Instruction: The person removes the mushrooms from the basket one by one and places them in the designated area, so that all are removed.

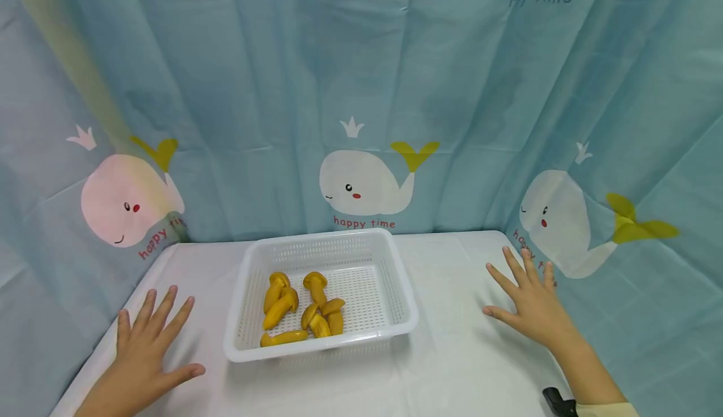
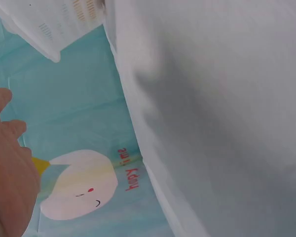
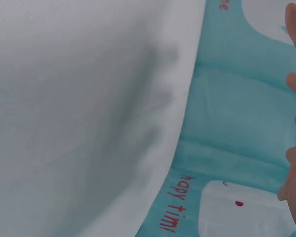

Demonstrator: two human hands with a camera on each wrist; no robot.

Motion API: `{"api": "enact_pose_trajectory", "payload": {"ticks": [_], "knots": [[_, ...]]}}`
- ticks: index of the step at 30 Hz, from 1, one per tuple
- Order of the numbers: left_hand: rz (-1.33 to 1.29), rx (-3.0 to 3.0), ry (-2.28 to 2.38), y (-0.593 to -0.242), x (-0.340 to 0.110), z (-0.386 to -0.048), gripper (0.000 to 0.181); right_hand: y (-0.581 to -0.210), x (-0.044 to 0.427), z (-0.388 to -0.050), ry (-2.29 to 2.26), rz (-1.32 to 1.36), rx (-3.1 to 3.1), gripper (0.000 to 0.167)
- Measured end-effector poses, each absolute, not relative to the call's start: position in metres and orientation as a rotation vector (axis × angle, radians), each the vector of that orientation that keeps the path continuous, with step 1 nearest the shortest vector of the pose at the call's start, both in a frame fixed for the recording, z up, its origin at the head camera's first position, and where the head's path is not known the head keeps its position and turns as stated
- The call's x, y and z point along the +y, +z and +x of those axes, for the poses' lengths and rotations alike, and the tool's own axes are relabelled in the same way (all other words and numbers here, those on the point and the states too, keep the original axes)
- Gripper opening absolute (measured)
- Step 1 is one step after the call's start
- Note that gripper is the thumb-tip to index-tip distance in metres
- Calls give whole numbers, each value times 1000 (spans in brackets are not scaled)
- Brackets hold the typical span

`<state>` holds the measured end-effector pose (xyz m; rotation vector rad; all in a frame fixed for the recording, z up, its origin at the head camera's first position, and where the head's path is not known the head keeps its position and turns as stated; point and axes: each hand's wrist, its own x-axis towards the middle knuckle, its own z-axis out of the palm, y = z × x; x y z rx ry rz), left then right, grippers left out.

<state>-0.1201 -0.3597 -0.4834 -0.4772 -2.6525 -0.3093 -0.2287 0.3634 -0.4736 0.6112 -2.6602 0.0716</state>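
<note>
In the head view, a white perforated plastic basket (image 1: 361, 294) stands on a white cloth-covered table (image 1: 452, 341), holding about 6 glossy yellow-brown mushrooms (image 1: 278, 313) with rounded caps, mostly towards its left side. The bare left hand (image 1: 138, 351) is near the basket, the bare right hand (image 1: 533, 307) well apart from it. Both have fingers spread wide, holding nothing. The mushrooms lie close, some overlapping, so lifting 1 could drag or roll a neighbour; a wrist catching the rim might shift the seemingly light basket.

In the left wrist view, part of the hand shows beside a blue whale-print curtain (image 2: 74, 94); finger spread there is hard to tell.

In the right wrist view, only separated fingertips and the hand's edge show, touching nothing visible.
</note>
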Motion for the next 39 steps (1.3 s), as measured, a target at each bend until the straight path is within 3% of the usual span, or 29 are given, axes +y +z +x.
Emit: {"api": "enact_pose_trajectory", "payload": {"ticks": [16, 30, 39], "knots": [[-444, -2592, -924, -484, -323, -129, 103, -461, 344, -234, 175, 617, -2653, 92], [-162, -2714, -1142, -484, -302, -133, 104, -451, 332, -239, 231, 648, -2631, 91], [-297, -2423, -1436, -494, -298, -136, 90, -442, 319, -246, 261, 701, -2619, 86]]}}
